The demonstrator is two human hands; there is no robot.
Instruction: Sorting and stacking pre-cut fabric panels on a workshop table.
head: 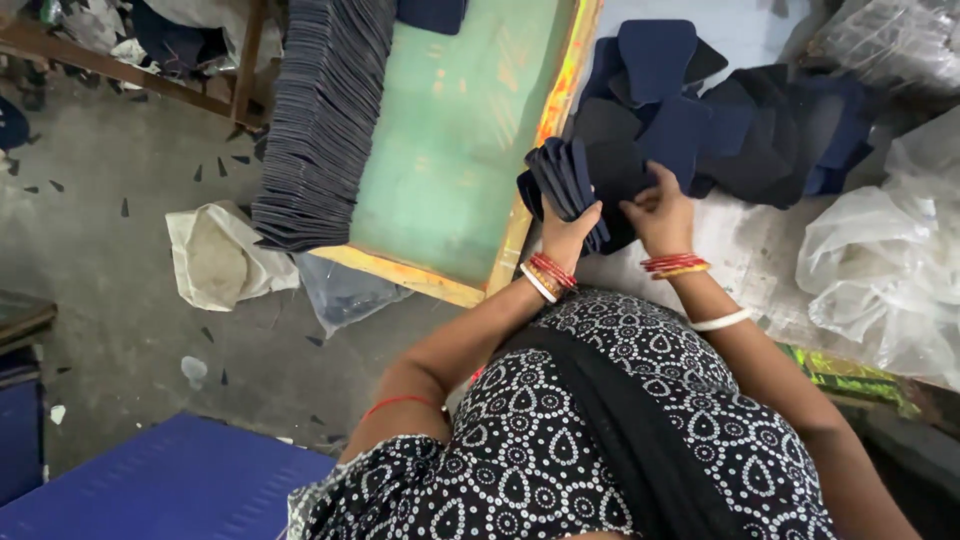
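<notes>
Navy fabric pieces (pixel 575 180), green board (pixel 450 140), white-dotted black dress (pixel 540 440).

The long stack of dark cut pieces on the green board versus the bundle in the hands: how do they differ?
The long stack lies fanned along the green board, untouched; the bundle is gripped by the left hand, with the right hand on it. The stack holds far more pieces than the bundle. The stack looks grey-black, the bundle navy. Both are flat cut pieces.

Soft, even daylight, no hard shadows. Slight glare on the plastic bags (pixel 880 270) right of the green board (pixel 450 130); edges look a bit stretched.
</notes>
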